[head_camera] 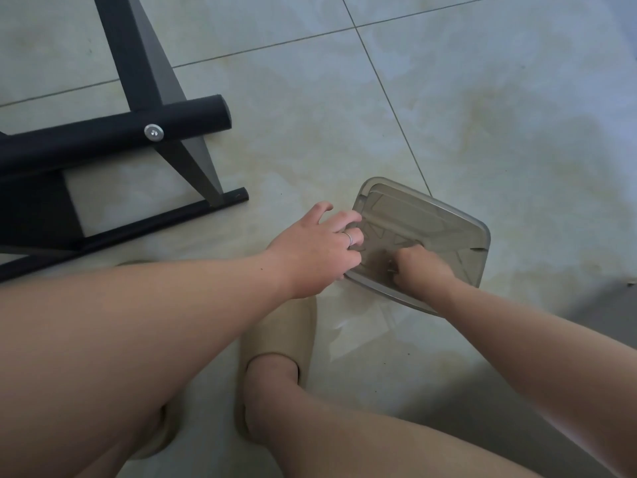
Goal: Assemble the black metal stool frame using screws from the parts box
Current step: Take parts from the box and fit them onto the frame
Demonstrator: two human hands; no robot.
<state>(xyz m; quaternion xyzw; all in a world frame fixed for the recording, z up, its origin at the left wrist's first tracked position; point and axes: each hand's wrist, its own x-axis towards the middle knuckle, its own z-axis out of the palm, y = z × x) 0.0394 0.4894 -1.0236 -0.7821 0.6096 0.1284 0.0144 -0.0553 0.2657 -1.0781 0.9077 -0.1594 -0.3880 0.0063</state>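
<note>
The black metal stool frame (103,139) lies on the tiled floor at the upper left, with a silver bolt (154,132) set in its round crossbar. A translucent grey parts box (448,222) sits tilted on the floor at centre right. My left hand (317,250), which wears a ring, grips the box's left rim with its fingers curled over the edge. My right hand (420,267) reaches inside the box with its fingers curled, pinching a small metal screw (391,269) at the fingertips. The rest of the box's contents are hidden by the hand.
My legs and feet in beige slippers (279,339) fill the lower part of the view, just below the box. A blurred grey object (610,312) sits at the right edge. Bare floor tiles stretch across the top right.
</note>
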